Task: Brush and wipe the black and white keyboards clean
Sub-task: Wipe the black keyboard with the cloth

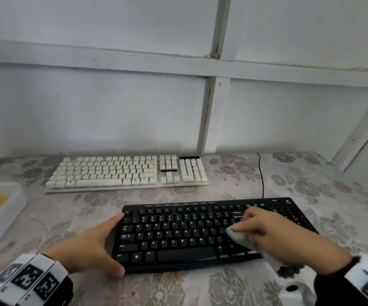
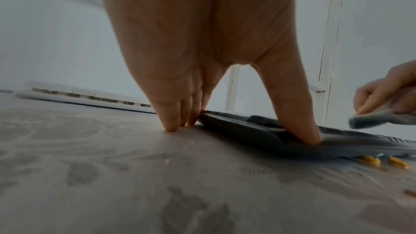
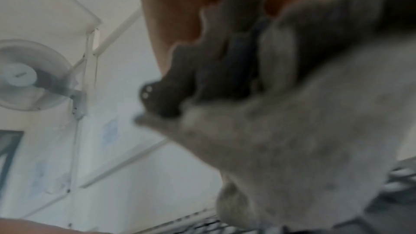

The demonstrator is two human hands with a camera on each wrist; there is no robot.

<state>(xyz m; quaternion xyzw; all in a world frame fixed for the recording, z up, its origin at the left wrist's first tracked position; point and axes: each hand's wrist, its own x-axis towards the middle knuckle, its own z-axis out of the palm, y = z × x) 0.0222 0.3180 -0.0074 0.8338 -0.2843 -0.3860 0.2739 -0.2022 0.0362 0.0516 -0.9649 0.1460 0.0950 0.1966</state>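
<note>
Desk (image 1: 289,186) w/ floral-print cover, set against white wall. On it: white keyboard (image 1: 125,173) at back left; black keyboard (image 1: 200,235) nearer, front centre-right, black cable (image 1: 261,173) running back from it; pale tray (image 1: 0,208) at left edge; small orange crumbs (image 1: 178,277) on cover just in front of black kb, one more (image 1: 236,184) near cable

Soft, even daylight is seen throughout, with faint shadows. The right-wrist view is heavily blurred; straight lines are bent at the wide-angle edges.
</note>
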